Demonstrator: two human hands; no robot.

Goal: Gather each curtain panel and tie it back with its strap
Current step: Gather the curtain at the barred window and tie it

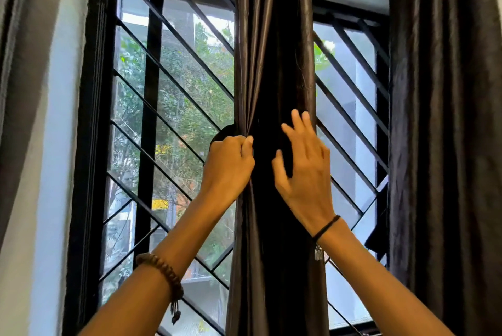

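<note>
Curtain panel (274, 63), dark and bunched, hangs before the middle of the barred window (173, 91), top and foot cut off. The left hand (231, 161) pinches its left folds, half hiding a dark loop (224, 131), perhaps the strap. The right hand (304, 167) lies spread on the cloth. Another curtain (445, 118) hangs rightward.

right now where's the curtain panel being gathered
The curtain panel hangs centre of the head view, before the window grille, left hand gripping its folds, right hand spread over it.
</note>
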